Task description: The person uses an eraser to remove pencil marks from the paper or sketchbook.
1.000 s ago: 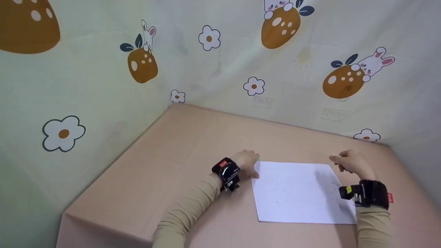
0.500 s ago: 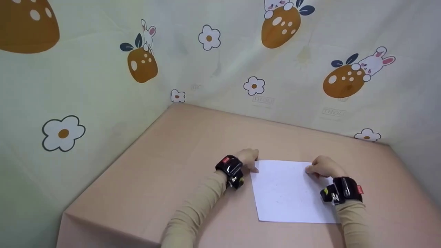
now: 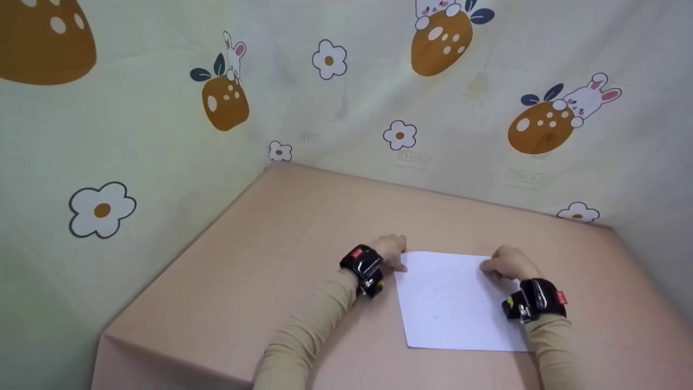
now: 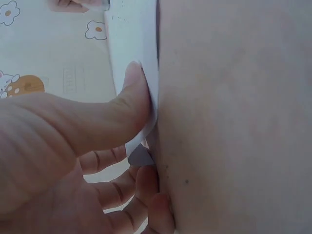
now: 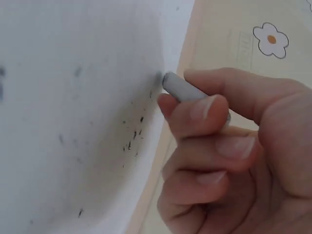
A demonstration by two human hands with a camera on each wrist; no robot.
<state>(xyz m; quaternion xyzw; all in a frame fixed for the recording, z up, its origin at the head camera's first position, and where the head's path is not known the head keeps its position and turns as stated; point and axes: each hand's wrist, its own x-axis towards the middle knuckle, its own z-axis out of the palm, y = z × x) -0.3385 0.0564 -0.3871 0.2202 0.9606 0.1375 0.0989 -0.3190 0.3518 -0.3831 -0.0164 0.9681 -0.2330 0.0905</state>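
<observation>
A white sheet of paper (image 3: pixel 449 303) lies on the table with faint marks on it. At its far left corner is my left hand (image 3: pixel 389 250), thumb laid over the paper. In the left wrist view that corner of the sheet, with a bent grey tip, sits between the thumb (image 4: pixel 129 105) and the curled fingers. My right hand (image 3: pixel 510 262) is over the paper's far right part. It pinches a small whitish eraser (image 5: pixel 183 87) between thumb and fingers, its end right at the sheet near the far edge. The head view hides the eraser.
Dark crumbs (image 5: pixel 130 144) and smudges are scattered over the sheet. The table (image 3: pixel 260 260) has a plain tan cover, and a curtain (image 3: pixel 335 103) printed with flowers, rabbits and orange fruit hangs behind and to the left.
My right hand has come left from beyond the sheet's right side onto its far edge, then stayed there. The left hand and the paper's corner have shifted slightly.
</observation>
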